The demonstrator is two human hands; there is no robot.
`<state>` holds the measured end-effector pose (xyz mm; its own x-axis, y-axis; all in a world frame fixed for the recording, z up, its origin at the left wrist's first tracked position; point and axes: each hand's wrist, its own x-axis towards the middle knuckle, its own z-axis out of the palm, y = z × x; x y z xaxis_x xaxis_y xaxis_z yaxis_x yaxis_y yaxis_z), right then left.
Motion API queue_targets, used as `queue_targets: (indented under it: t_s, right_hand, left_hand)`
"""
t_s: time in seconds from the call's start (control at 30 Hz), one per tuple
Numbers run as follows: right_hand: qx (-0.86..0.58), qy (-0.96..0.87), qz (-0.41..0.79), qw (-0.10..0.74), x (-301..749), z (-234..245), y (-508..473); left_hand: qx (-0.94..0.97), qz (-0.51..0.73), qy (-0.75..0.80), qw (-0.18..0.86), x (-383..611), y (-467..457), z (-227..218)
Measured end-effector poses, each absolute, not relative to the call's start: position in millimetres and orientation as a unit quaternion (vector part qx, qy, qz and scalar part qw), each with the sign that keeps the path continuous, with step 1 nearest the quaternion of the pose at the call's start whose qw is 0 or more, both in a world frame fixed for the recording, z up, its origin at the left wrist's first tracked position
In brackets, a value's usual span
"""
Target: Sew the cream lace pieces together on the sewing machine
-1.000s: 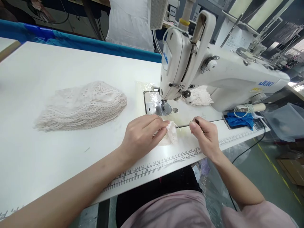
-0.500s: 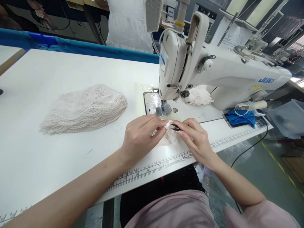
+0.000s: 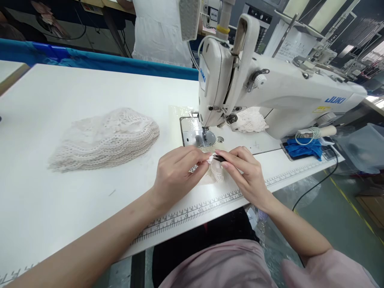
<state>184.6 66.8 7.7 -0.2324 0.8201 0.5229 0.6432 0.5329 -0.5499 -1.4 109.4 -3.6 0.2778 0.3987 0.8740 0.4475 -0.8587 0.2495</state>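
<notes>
Lace piece (image 3: 217, 173) pinched at its top

Left hand (image 3: 179, 173) holds the bunched end between thumb and fingertips; right hand (image 3: 247, 173) grips a small dark tool (image 3: 220, 158) right there; farther off, lace stack (image 3: 109, 140) leftward, sewing machine (image 3: 282, 86) beyond

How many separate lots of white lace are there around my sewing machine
3: a layered stack left of the sewing machine, a bunch under its arm, and a piece in the left hand. More may be hidden.
</notes>
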Motion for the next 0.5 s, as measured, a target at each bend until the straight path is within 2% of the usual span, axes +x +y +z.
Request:
queue_targets:
  t_s: [0.5]
  right_hand:
    - [-0.454,-0.774,0.109,0.428,181.2,6.5,69.3]
  left_hand:
    - [-0.798,-0.541,-0.266,0.010,-1.7,109.6,-7.1]
